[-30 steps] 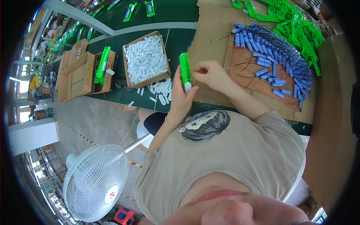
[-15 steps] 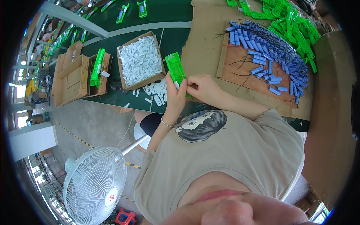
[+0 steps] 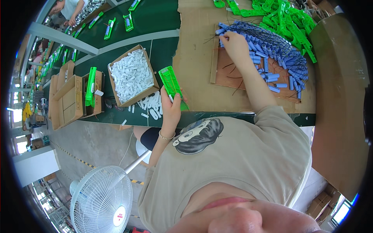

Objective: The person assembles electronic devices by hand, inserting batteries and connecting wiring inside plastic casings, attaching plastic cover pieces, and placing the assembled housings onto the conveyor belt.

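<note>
My left hand point(image 3: 171, 108) grips a long green plastic housing point(image 3: 168, 79), shaped like an open trough, by its near end. A thin dark wire shows beside the fingers there. My right hand point(image 3: 236, 46) is stretched forward to the far left corner of a brown board point(image 3: 229, 73) heaped with blue cylindrical cells point(image 3: 268, 58) trailing dark wires. Its thumb and fingertips are pinched together among the wires and cells. What lies between them, if anything, is too small to make out.
A cardboard box of small white plastic pieces point(image 3: 132, 73) stands left of the housing, with loose white pieces point(image 3: 153, 105) beside it. Open cartons point(image 3: 70, 99) are further left, green parts point(image 3: 291, 27) at the far right. Beyond a rail, a person point(image 3: 72, 9) works near more green housings. A fan point(image 3: 101, 198) stands behind.
My right hand has left the green housing and reached forward and right to the blue cells. My left hand still holds the housing. The whole view has shifted slightly.
</note>
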`<state>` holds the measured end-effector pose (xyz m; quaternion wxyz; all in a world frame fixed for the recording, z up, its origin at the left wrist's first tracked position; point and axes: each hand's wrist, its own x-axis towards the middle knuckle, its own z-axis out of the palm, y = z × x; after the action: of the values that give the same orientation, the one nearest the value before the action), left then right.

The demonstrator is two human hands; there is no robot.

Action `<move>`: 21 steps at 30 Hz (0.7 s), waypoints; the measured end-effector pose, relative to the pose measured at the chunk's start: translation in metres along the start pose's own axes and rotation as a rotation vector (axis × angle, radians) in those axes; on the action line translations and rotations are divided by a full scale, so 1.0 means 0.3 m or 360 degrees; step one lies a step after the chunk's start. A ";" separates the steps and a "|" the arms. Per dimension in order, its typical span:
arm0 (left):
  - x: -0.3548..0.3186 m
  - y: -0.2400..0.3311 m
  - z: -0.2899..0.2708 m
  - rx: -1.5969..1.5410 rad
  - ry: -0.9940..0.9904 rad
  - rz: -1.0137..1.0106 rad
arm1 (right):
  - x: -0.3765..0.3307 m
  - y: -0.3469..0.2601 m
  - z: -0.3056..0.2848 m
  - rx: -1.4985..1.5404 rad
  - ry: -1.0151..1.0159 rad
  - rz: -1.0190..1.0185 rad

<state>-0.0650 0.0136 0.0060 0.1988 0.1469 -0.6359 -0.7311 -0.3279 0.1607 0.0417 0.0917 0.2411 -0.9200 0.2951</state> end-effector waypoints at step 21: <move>-0.016 0.011 -0.023 0.0089 -0.0023 0.0028 | -0.243 -0.304 -0.050 0.1835 -0.1165 0.0110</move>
<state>-0.0572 0.0094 0.0080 0.1966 0.1416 -0.6588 -0.7122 -0.2188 0.1331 0.0767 -0.3779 0.3061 -0.5948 0.6402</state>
